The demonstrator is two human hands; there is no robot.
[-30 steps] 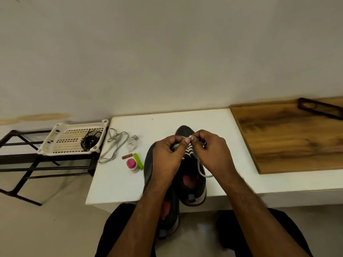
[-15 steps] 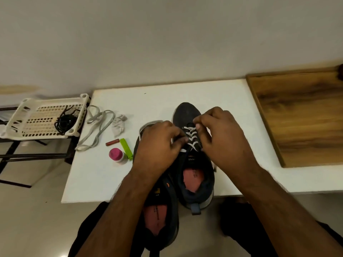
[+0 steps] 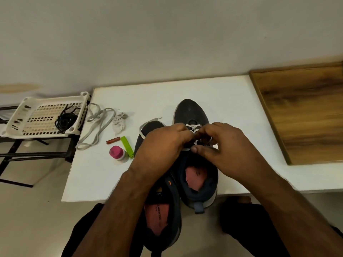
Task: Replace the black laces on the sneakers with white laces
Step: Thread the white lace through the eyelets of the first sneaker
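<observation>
The pink insole (image 3: 157, 217) of the dark left sneaker carried printed lettering, too blurry to read. Nothing else had legible text.

Plain home room, low white surface (image 3: 167, 93) against a bare pale wall (image 3: 167, 34), wooden board (image 3: 306, 112) just right of the surface, white plastic basket (image 3: 18, 117) on a black metal rack (image 3: 37, 154) left of it, beige floor (image 3: 27, 219) below
</observation>
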